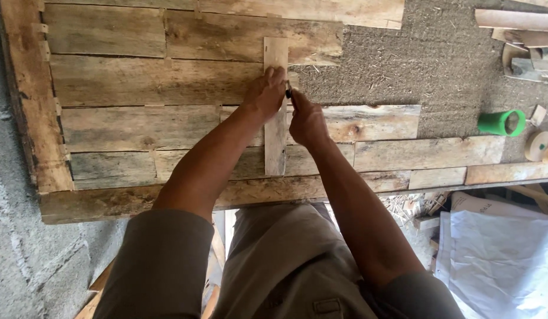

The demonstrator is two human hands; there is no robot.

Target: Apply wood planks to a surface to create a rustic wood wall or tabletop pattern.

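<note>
Left hand [267,91]: fingers curled and pressed down on a narrow upright wooden strip [275,118], thumb side toward the right, gripping the strip against the boards beneath it. Right hand [307,123]: fingers closed narrow around a small dark object [288,92], whose tip shows just between the two hands; what kind of tool it is cannot be told. The dark tip sits just beside the left fingertips and at the right edge of the strip.

The strip is pale, rough-sawn wood, straight-sided, running from far to near across the work. Its far end rises clear above the left hand; its near end stops just short of the front board. The left hand covers its upper middle part, and the right hand lies touching or just beside its right edge.

The strip lies crosswise on a panel of weathered planks [150,82], grey-brown, knotted and uneven in length, laid left to right. A vertical edge board [28,94] closes the panel on the left; a long front board [167,201] closes the near side. The planks on the right reach out over a coarse grey-brown surface [439,59] strewn with straw bits.

Well apart to the right: a green cup-shaped cylinder [501,123] on its side and a pale roll [538,145]. Near right: white sheeting [504,260]. Left: a grey block wall [25,260].
</note>
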